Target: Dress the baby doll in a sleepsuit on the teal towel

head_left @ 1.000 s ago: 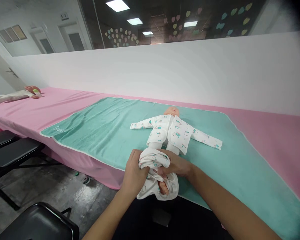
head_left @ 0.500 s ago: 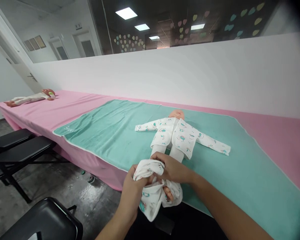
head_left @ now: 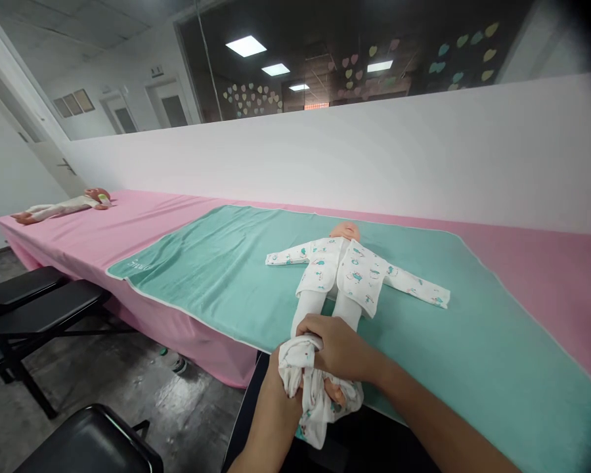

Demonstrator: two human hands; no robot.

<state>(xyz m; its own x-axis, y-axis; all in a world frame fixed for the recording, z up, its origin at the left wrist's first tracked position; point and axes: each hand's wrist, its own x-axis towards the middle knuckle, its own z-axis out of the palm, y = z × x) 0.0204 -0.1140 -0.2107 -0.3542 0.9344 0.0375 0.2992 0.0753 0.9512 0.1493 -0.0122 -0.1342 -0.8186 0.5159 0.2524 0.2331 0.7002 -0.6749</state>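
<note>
A baby doll [head_left: 345,230] lies on its back on a green towel [head_left: 211,276], head away from me. It wears a white printed jacket [head_left: 362,272], open down the front with both sleeves spread out. Baby trousers [head_left: 318,407] in white printed cloth are bunched round its lower legs at the near edge. One doll foot [head_left: 335,392] pokes out of the cloth; the other is mostly hidden. My left hand [head_left: 280,410] is closed on the gathered cloth from the left. From above, my right hand [head_left: 342,348] pinches the same trousers near the shin.
Pink cloth [head_left: 172,203] covers the long table under the towel. A second doll [head_left: 62,210] lies at the far left end. Black chairs [head_left: 44,309] stand left of the table, with another black chair [head_left: 91,447] nearer me. A white wall [head_left: 374,157] runs behind.
My left hand has shifted slightly right and drawn the trouser cloth tighter round the doll's foot. The right hand keeps its grip. The view has tilted up a little.
</note>
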